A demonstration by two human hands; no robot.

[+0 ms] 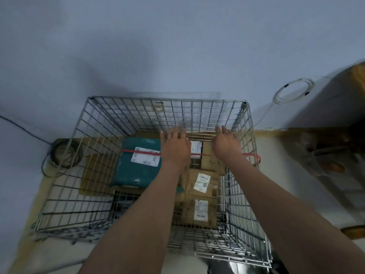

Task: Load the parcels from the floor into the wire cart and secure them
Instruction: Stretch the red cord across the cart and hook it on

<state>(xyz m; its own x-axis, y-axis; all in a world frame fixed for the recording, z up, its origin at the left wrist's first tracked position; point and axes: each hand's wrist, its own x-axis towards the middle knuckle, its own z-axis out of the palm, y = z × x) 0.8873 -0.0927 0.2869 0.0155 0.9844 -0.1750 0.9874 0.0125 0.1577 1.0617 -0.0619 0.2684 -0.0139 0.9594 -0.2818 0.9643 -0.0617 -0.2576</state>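
The wire cart [245, 123] stands against a pale wall, seen from above. Inside lie a teal parcel [130, 175] with a white label at the left and brown cardboard parcels [199, 212] with labels at the right. A red strap [150, 153] runs across the parcels to the cart's right wall. My left hand [174, 144] and my right hand [225, 143] both reach into the cart near its far wall, palms down, fingers extended over the parcels. Neither hand plainly grips anything. The strap passes under both hands.
A coil of dark cable [63, 155] lies on the floor left of the cart. A white cable loop [294, 91] hangs on the wall at the right, above a white cabinet [335, 99]. Cluttered shelving [333, 165] stands to the right.
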